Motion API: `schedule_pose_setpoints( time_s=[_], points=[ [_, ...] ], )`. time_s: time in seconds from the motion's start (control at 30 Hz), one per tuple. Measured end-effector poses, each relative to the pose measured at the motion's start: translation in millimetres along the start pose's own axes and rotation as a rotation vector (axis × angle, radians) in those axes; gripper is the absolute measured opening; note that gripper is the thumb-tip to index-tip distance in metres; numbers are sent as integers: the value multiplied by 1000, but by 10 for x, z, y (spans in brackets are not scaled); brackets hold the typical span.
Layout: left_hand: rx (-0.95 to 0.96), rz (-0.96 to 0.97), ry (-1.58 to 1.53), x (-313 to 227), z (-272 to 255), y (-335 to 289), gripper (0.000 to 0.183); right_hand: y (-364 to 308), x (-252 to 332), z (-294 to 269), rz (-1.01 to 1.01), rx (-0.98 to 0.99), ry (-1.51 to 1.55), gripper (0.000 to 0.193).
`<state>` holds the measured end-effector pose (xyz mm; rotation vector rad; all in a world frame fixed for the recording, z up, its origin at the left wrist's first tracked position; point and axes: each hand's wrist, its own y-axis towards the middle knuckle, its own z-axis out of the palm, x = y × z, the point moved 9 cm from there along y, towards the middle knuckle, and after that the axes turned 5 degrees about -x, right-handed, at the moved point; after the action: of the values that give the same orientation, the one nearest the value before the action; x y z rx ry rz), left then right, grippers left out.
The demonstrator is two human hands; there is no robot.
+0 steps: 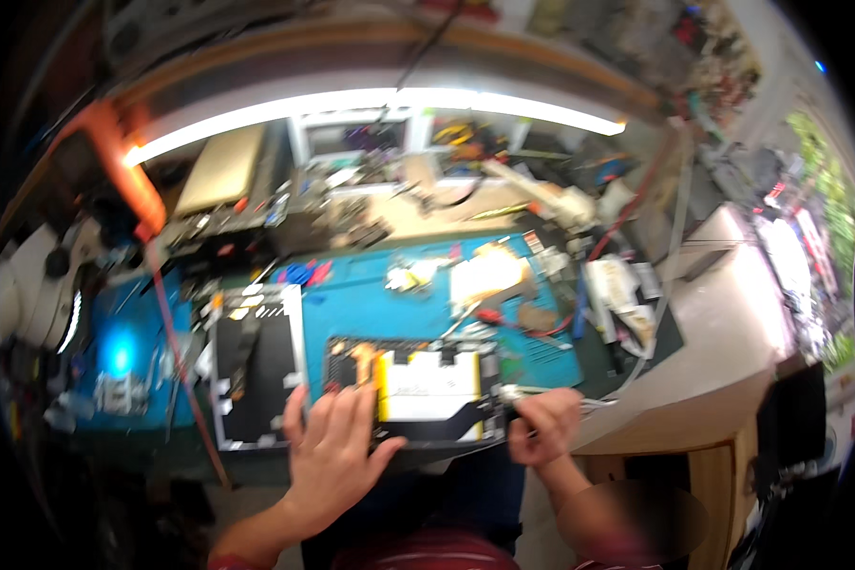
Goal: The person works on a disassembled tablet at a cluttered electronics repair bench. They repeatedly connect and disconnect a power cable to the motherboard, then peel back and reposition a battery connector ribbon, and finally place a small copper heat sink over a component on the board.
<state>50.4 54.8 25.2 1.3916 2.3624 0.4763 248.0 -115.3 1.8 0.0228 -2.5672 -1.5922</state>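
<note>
An opened device with a dark casing (499,432), probably a laptop base or tablet, lies at the near edge of the bench. Inside it sits a large white battery (427,388) with yellow edges, and a circuit board fills its left and upper parts. My left hand (334,442) rests with fingers stretched over the device's lower left corner. At the right edge my right hand (546,425) pinches the end of a white cable (627,382), close against the casing. The plug itself is mostly hidden by my fingers and blurred.
A dark panel with a silver frame (256,370) lies left of the device. Blue work mat (351,294) spreads behind, bearing small parts and red-handled leads (489,315). Clutter lines the back under a bright tube lamp (380,98). A blue light (121,354) glows far left.
</note>
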Motion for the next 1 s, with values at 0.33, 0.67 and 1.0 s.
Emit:
schedule_pose_setpoints(
  time_s=[0.33,0.67,1.0],
  points=[
    [-30,-5,-13,20,51,-80,69,157,36,-62,57,-78,-8,30],
    [-37,-3,-18,27,38,-100,68,171,63,-63,61,-77,-7,31],
    [-15,-18,-17,36,62,-117,70,180,62,-73,61,-77,0,31]
  ],
)
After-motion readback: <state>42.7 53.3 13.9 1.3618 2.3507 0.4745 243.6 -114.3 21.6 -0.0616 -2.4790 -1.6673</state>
